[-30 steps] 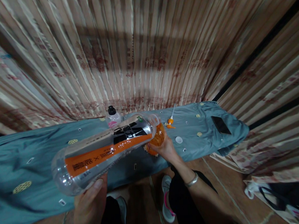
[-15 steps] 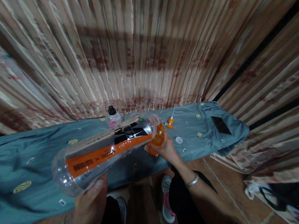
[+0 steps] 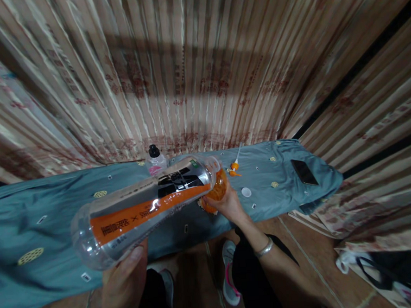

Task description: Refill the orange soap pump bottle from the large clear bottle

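A large clear bottle with a silver, black and orange label lies tilted across the view, its neck toward the right. My left hand is closed round its lower part from below. The bottle's open mouth meets the top of an orange container, which my right hand grips. Whether liquid passes between them cannot be made out. Right of the container, an orange pump top with a pale tube lies on the teal cloth. A white cap rests nearby.
Behind the large bottle stands a small clear bottle with a black cap. A dark phone lies on the cloth's right part. Patterned curtains hang behind and to the right. A dark bag is at the lower right.
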The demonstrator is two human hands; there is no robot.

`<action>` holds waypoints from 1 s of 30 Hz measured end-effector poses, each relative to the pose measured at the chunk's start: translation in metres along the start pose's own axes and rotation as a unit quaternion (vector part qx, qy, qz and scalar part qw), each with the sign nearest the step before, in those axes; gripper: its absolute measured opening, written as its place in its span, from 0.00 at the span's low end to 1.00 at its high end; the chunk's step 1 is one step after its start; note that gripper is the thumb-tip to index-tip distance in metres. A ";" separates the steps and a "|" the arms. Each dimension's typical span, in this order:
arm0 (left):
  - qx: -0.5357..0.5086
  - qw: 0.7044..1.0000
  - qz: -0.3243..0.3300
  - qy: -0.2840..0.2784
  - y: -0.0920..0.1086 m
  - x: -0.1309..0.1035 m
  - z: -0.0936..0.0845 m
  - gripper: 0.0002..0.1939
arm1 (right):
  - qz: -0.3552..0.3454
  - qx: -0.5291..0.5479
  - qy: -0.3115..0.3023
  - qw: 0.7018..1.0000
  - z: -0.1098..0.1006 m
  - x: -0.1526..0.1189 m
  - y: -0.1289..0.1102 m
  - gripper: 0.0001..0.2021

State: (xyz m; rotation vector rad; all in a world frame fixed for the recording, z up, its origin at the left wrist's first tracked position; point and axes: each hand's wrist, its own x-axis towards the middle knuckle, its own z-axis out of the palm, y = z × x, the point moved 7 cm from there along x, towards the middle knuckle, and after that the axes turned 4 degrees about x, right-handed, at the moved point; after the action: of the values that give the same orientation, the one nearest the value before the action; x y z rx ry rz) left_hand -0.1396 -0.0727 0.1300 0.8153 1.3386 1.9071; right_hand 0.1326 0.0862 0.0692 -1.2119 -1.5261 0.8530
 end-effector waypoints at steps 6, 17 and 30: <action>-0.059 0.998 -0.022 0.024 0.007 -0.005 0.011 0.25 | -0.006 0.002 -0.004 1.000 0.000 0.000 -0.001 0.46; -0.059 0.998 -0.004 0.011 0.005 -0.002 0.009 0.20 | -0.007 0.006 0.006 1.000 0.000 0.000 0.003 0.46; -0.060 0.998 -0.018 0.021 0.005 -0.002 0.009 0.22 | -0.001 0.014 0.009 1.000 0.000 0.000 0.006 0.45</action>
State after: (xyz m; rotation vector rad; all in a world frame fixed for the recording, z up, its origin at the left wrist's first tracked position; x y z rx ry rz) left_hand -0.1327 -0.0708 0.1371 0.6899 1.2412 1.9662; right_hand 0.1340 0.0879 0.0641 -1.1957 -1.4959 0.8575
